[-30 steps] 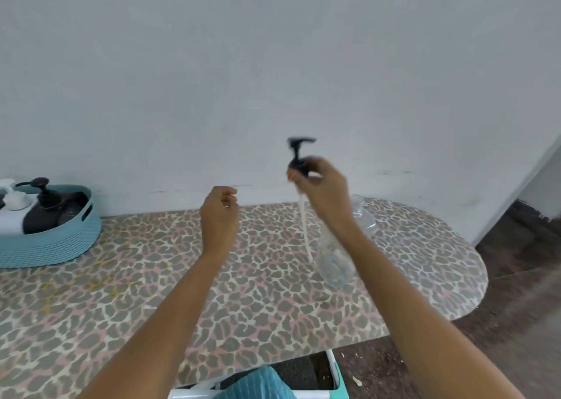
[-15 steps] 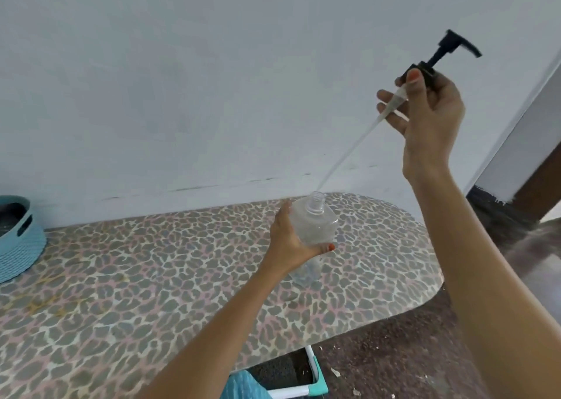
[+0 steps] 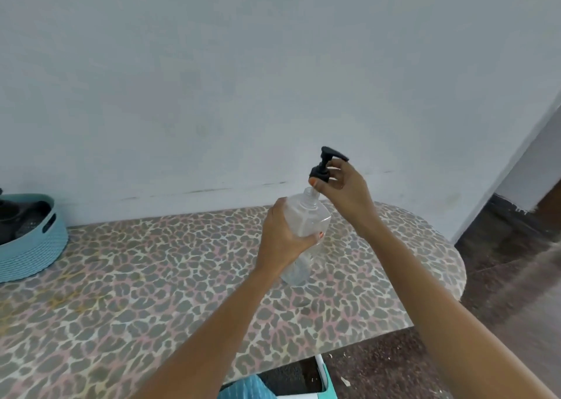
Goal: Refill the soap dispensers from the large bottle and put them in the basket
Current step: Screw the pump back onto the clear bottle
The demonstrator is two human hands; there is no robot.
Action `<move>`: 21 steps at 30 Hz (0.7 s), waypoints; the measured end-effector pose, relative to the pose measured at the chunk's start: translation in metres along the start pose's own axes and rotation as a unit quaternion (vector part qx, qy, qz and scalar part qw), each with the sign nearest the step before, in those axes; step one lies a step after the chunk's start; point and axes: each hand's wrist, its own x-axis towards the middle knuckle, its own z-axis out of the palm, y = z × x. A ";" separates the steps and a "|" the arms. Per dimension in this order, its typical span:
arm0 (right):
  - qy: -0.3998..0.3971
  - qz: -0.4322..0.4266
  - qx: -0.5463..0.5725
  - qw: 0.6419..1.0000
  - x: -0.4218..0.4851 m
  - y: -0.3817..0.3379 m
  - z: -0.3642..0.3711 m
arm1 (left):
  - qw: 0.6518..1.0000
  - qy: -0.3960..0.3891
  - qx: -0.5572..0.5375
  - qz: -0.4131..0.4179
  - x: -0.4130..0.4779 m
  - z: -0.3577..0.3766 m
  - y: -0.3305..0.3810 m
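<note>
Fingers of the left hand (image 3: 280, 240) wrap the clear dispenser (image 3: 306, 222); right hand (image 3: 343, 189) pinches the black pump (image 3: 321, 168) (just above its neck).

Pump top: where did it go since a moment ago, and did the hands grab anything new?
The right hand lifted the black pump high to the right, then brought it back down to just above the open neck of the clear bottle. The left hand, empty a second ago, now grips the bottle. The blue basket stayed on the table.
</note>
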 end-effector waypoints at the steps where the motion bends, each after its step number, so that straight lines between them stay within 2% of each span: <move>1: -0.017 0.002 -0.020 1.000 0.000 0.002 0.007 | 1.000 0.006 0.001 -0.006 0.001 -0.006 -0.003; 5: -0.060 0.007 -0.084 0.995 0.003 0.008 0.035 | 0.999 0.019 0.012 -0.023 0.003 -0.027 -0.012; 10: -0.033 0.018 -0.100 0.994 -0.002 0.006 0.065 | 0.998 0.019 0.028 -0.052 -0.003 -0.043 -0.023; 12: -0.049 0.027 -0.081 0.995 -0.003 0.004 0.071 | 0.998 0.024 0.029 -0.056 -0.004 -0.047 -0.026; 15: -0.130 0.020 0.012 0.991 -0.003 0.003 0.069 | 0.997 0.028 0.028 -0.064 -0.005 -0.051 -0.029; 17: -0.154 0.011 0.058 0.986 0.000 0.002 0.064 | 0.997 0.028 0.025 -0.062 -0.004 -0.053 -0.032; 21: -0.085 0.022 0.003 0.996 0.003 -0.001 0.067 | 0.998 0.024 0.023 -0.062 -0.005 -0.052 -0.032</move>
